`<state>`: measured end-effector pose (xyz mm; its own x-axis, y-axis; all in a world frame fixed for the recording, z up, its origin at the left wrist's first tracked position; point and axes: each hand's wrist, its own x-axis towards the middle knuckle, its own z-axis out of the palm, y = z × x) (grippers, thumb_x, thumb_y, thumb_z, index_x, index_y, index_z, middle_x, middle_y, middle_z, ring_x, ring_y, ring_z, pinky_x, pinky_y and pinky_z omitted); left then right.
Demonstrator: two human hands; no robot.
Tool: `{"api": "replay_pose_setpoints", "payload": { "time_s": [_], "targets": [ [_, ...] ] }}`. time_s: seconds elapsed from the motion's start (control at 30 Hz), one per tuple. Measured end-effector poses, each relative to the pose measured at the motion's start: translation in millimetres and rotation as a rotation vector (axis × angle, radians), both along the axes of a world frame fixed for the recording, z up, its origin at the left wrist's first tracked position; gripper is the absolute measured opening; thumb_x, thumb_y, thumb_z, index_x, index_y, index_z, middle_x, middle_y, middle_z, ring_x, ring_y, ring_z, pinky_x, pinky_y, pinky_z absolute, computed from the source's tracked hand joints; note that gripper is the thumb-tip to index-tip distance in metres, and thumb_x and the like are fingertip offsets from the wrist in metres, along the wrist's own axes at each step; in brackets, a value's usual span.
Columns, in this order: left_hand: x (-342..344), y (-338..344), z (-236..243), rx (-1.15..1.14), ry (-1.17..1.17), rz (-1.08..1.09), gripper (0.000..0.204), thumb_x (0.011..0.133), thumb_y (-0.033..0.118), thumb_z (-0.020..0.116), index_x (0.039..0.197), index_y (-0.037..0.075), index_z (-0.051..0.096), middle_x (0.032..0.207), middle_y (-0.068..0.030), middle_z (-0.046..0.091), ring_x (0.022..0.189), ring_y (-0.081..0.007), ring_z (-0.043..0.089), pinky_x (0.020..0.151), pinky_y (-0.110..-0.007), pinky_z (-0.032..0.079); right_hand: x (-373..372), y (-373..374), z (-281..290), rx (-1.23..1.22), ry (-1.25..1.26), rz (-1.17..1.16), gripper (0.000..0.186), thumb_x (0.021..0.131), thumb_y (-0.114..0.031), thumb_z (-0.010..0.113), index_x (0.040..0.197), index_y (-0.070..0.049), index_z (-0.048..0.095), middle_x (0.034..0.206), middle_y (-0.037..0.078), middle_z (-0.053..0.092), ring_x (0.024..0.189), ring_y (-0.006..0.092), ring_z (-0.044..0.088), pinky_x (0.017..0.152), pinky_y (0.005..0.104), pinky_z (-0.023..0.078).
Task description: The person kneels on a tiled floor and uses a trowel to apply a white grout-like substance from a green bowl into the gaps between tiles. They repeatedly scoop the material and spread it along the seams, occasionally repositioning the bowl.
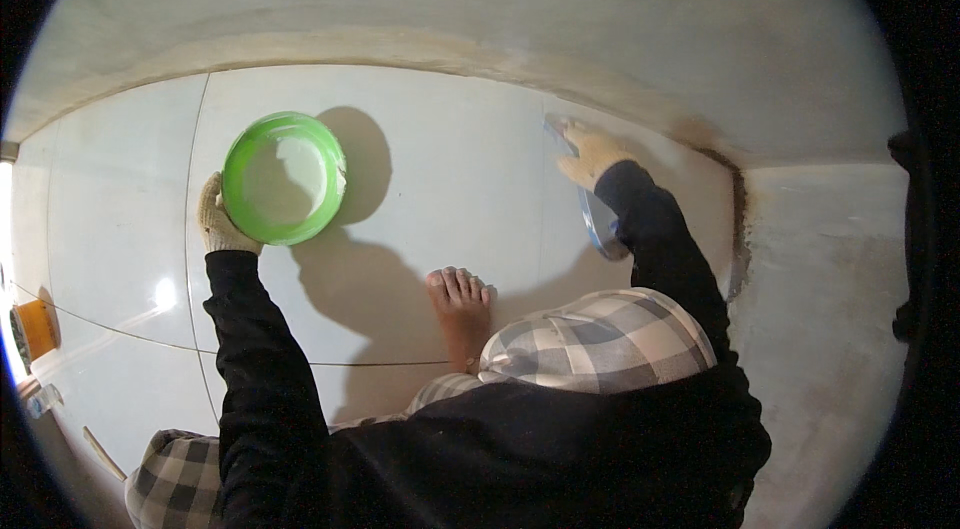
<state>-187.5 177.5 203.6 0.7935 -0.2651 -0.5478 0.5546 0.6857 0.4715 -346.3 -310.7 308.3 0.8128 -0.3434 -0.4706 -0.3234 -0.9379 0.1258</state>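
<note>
1. Left hand [222,221]: gloved in a pale knit work glove, black sleeve behind it. It grips the lower left rim of a green round bowl [284,178], fingers closed on the edge.
2. Green round bowl: sits over the white tiled floor [440,169], left of centre, mouth facing up. Its inside looks pale and whitish; whether it rests on the tile or is lifted just clear cannot be told. It casts a dark shadow to its right.
3. Right hand [590,155]: also gloved, reaching out to the upper right. It is closed on a flat metal tool [598,214], seemingly a trowel; the blade shows at the fingertips and again below the wrist, partly hidden by the sleeve.
4. Position of the tool: its tip lies at the edge of the tiled floor, just beside the grey plastered wall [560,9], near the corner where a dark gap runs down.
5. Person: crouched, checked trousers over the knees, one bare foot [462,309] flat on the tile between the two hands.
6. Surroundings: an orange object [34,327] stands at the far left edge, well apart from both hands.
</note>
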Motion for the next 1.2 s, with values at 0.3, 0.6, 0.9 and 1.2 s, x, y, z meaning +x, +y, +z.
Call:
{"api": "replay_pose_setpoints", "payload": {
  "time_s": [0.3,0.6,0.9,1.2],
  "targets": [
    [-2.4,-18.3,9.5,0.064,-0.229,-0.095,0.058,0.099,0.053,0.044,0.130,0.005,0.056,0.125,-0.0149,0.063,0.111,-0.0282,0.062,0.097,-0.045,0.049,0.6,81.6,5.8,0.383,-0.024,0.297,0.076,0.084,-0.047,0.059,0.149,-0.016,0.036,0.151,0.019,0.038,0.126,0.0393,0.050,0.106,0.0419,0.042],
    [-6.4,-53.4,24.5,0.427,-0.243,-0.031,0.052,0.093,0.045,0.063,0.118,0.000,0.064,0.105,-0.0099,0.068,0.092,-0.0181,0.064,0.080,-0.032,0.052,74.6,197.0,33.7,0.195,-0.026,0.622,0.059,0.087,-0.039,0.057,0.141,-0.017,0.044,0.135,0.017,0.050,0.106,0.0377,0.063,0.090,0.0491,0.052],
    [-14.4,-73.4,22.2,0.789,-0.377,0.001,0.058,0.093,0.048,0.059,0.123,-0.002,0.063,0.112,-0.0139,0.070,0.102,-0.0210,0.064,0.091,-0.032,0.048,118.6,248.8,16.2,0.013,0.325,0.710,0.052,0.083,-0.036,0.057,0.128,-0.011,0.058,0.125,0.019,0.059,0.104,0.0363,0.065,0.088,0.0488,0.052],
    [-10.5,-36.9,-21.2,0.076,-0.243,0.124,0.060,0.097,0.053,0.049,0.120,-0.001,0.062,0.115,-0.0159,0.067,0.106,-0.0284,0.063,0.096,-0.041,0.048,90.0,125.6,6.8,1.514,0.594,-0.264,0.047,0.091,-0.041,0.060,0.119,-0.003,0.059,0.086,0.015,0.068,0.072,0.0230,0.067,0.066,0.0349,0.055]
  ]
}}
